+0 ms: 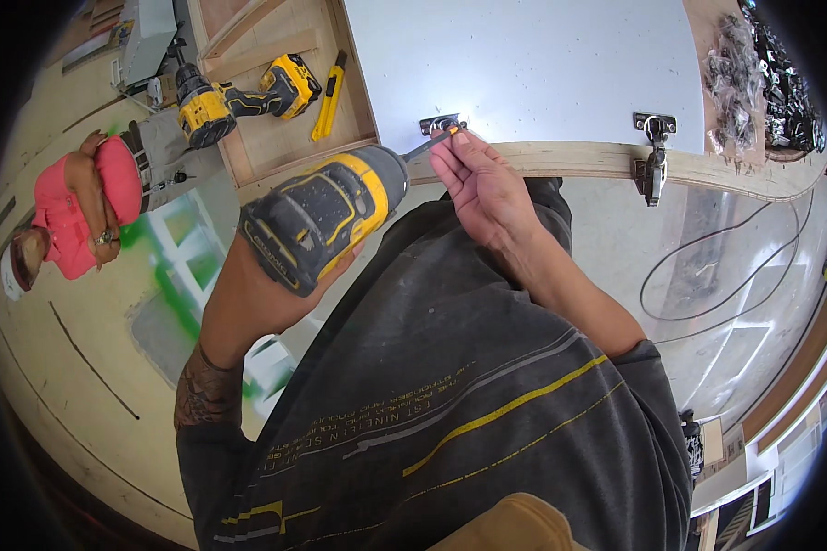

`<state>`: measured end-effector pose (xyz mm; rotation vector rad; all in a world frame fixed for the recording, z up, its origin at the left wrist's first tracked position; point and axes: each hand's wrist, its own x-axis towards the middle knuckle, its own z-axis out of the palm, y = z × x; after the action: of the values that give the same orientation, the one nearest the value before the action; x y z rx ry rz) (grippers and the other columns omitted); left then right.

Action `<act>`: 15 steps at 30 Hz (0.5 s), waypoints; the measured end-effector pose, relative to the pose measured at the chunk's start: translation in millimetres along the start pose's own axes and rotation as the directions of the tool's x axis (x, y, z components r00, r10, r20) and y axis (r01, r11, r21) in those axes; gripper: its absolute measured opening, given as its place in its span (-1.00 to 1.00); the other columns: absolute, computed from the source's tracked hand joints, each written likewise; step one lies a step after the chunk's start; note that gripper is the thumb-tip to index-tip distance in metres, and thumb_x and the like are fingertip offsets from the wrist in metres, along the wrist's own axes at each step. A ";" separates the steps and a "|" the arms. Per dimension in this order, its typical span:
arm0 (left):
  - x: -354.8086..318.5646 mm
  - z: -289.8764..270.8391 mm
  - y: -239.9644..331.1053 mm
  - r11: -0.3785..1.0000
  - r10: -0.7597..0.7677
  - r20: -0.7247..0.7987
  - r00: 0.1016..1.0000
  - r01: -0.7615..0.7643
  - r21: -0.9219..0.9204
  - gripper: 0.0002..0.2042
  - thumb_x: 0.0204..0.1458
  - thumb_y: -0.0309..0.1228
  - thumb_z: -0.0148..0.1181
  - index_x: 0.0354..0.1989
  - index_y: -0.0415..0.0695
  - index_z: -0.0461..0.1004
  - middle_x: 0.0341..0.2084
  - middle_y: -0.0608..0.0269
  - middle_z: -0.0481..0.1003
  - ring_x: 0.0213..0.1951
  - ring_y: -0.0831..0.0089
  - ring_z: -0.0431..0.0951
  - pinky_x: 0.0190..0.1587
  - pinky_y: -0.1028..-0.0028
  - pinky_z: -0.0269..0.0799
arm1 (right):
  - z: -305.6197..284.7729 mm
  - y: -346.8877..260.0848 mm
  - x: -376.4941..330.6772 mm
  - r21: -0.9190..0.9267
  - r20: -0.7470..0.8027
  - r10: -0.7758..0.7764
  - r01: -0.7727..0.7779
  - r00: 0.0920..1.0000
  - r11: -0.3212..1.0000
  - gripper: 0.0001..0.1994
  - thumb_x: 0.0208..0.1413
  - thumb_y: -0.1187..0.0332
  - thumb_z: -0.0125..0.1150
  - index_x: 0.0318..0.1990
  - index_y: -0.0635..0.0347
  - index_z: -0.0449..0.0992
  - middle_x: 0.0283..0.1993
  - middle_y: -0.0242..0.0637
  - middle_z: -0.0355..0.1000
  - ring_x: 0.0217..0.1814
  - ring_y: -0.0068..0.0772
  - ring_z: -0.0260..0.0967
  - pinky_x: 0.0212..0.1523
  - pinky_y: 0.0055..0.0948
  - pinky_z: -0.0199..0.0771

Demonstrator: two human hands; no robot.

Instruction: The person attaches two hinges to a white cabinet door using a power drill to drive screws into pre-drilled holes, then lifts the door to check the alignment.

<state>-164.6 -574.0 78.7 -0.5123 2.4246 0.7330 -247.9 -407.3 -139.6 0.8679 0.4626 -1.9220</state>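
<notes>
My left hand (280, 310) is wrapped around a yellow-and-black cordless drill (331, 207), whose body hides most of the fingers. From its chuck a long thin driver bit (420, 149) points up and right. The fingers of my right hand (489, 188) pinch together at the bit's tip; what small piece they hold there is too hidden to name. Just beyond the fingertips, a metal cabinet hinge (436, 125) sits along the near edge of a white panel (542, 64). Farther right on that edge, a second hinge (653, 158) juts out toward me.
A second cordless drill (207, 115) and a yellow utility knife (331, 99) lie by a shallow wooden box (363, 83) at the left. Bagged hinges (740, 83) are heaped at the far right. Cable loops (648, 285) cross the floor. Another person (92, 202) stands left, arms folded.
</notes>
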 end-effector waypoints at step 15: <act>26.5 -4.3 5.6 0.999 -0.027 0.031 0.999 0.028 -0.031 -0.44 -0.07 -0.34 0.52 0.08 -0.27 0.42 -0.07 -0.02 0.54 -0.01 0.24 0.61 0.05 0.33 0.50 | -15.5 -28.6 -27.0 -0.222 -0.054 0.042 -0.053 0.998 0.974 -0.76 0.37 0.42 0.13 0.07 0.39 0.49 -0.05 -0.10 0.58 -0.05 -0.34 0.60 0.03 -0.41 0.69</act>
<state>-189.5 -577.4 68.0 -0.5415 2.3769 0.7624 -258.9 -367.4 -131.3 0.7730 0.6687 -1.7680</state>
